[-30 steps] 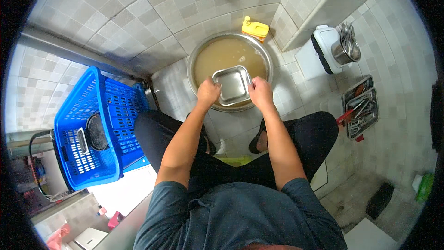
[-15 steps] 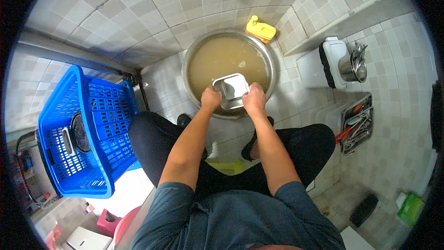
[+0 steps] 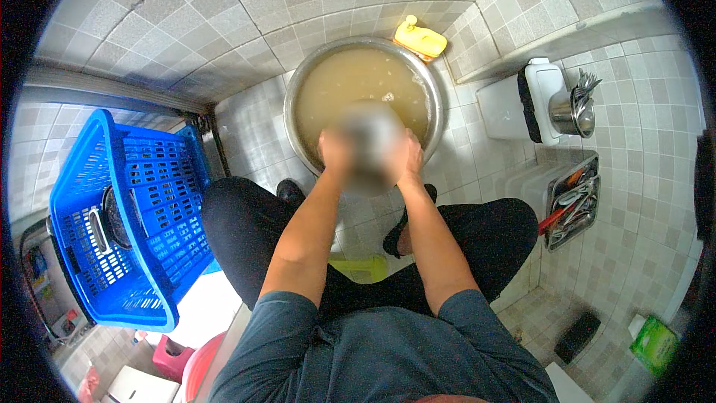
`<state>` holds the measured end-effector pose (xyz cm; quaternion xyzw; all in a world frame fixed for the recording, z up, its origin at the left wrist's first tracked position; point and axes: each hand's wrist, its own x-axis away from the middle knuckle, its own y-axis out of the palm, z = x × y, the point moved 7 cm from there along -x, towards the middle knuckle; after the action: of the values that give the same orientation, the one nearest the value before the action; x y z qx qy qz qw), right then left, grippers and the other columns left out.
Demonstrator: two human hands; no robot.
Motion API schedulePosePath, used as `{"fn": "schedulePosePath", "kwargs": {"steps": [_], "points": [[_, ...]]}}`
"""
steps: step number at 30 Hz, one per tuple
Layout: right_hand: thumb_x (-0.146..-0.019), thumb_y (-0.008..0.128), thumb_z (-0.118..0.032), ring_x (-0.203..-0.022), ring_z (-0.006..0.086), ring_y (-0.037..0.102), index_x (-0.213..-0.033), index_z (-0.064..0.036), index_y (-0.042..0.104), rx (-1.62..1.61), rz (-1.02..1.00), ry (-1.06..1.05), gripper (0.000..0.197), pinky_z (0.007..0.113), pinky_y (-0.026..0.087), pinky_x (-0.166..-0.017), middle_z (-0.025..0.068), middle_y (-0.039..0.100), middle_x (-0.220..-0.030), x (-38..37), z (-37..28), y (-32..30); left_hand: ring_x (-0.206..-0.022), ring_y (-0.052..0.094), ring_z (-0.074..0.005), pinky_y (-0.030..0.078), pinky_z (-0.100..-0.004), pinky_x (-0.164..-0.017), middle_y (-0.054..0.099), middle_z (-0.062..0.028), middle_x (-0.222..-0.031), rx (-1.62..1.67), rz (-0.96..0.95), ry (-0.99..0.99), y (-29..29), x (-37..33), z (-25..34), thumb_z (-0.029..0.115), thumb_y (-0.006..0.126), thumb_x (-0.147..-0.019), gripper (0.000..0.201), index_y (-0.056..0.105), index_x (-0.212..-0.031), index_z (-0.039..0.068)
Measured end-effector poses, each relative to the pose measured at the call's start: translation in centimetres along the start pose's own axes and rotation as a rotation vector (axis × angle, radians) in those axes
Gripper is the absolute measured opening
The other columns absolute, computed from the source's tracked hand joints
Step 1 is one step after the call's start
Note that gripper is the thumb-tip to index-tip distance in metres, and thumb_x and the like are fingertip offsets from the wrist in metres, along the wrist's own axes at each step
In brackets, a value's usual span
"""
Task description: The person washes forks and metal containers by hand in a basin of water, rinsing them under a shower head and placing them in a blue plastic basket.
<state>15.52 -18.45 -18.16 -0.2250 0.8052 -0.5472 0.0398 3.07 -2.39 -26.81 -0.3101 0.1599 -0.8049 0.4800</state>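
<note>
Between my two hands is a shallow rectangular metal tray [image 3: 368,138], badly blurred now. Its shape is clear only in the earlier picture. My left hand [image 3: 333,153] is closed on the tray's left side, and my right hand [image 3: 407,157] is closed on its right side. Blur hides the fingertips of both. The tray is over the near part of a wide, round metal basin [image 3: 291,108] on the floor. Murky brown water [image 3: 350,78] with a few pale bits of foam fills much of the basin. I cannot tell whether the tray touches the water.
Left of my knee stands a blue plastic basket [image 3: 168,201] with metalware inside. A yellow bottle [image 3: 421,39] is behind the basin. To the right are a white bin [image 3: 544,93], a metal pot of cutlery [image 3: 567,114] and a tray of utensils [image 3: 570,209].
The tray has gone from sharp to blurred, still between both hands. My hands stay at the basin's near side. The whole view has shifted slightly.
</note>
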Motion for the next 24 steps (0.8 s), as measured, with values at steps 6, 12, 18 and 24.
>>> {"fn": "schedulePosePath", "kwargs": {"steps": [6, 12, 18, 24], "points": [[-0.079, 0.069, -0.013, -0.090, 0.0444, 0.064, -0.098, 0.0011, 0.055, -0.155, -0.001, -0.130, 0.027, 0.052, 0.050, -0.080, 0.0250, 0.064, -0.094, 1.2, -3.6, -0.6, -0.075, 0.064, -0.0420, 0.052, -0.0459, -0.076, 0.066, -0.0210, -0.078, -0.080, 0.140, 0.408, -3.9, 0.0, 1.9, 0.016, 0.067, -0.075, 0.015, 0.063, -0.078, 0.001], [-0.080, 0.065, -0.012, -0.089, 0.0457, 0.063, -0.095, 0.0015, 0.052, -0.052, -0.004, -0.028, 0.024, 0.053, 0.049, -0.081, 0.0266, 0.064, -0.091, 0.9, -2.8, -1.1, -0.082, 0.065, -0.0422, 0.052, -0.0467, -0.079, 0.067, -0.0235, -0.083, -0.078, 0.063, 0.004, -3.2, -0.2, 0.4, 0.017, 0.065, -0.075, 0.020, 0.062, -0.085, 0.000], [-0.079, 0.066, -0.014, -0.088, 0.0462, 0.063, -0.095, -0.0004, 0.052, -0.100, 0.038, -0.004, 0.025, 0.054, 0.048, -0.079, 0.0265, 0.065, -0.087, 0.9, -3.6, -2.5, -0.083, 0.065, -0.0426, 0.051, -0.0470, -0.079, 0.067, -0.0247, -0.085, -0.068, 0.076, 0.126, -4.9, 0.3, 2.3, 0.017, 0.066, -0.075, 0.022, 0.059, -0.086, -0.001], [-0.079, 0.066, -0.012, -0.072, 0.0408, 0.062, -0.087, -0.0018, 0.052, -0.325, 0.183, -0.162, 0.020, 0.048, 0.049, -0.069, 0.0204, 0.063, -0.076, 1.0, -5.1, -6.6, -0.078, 0.065, -0.0406, 0.051, -0.0464, -0.075, 0.065, -0.0241, -0.079, 0.035, 0.097, 0.247, -9.1, 1.1, 7.8, 0.014, 0.066, -0.075, 0.019, 0.057, -0.081, -0.002]]}}
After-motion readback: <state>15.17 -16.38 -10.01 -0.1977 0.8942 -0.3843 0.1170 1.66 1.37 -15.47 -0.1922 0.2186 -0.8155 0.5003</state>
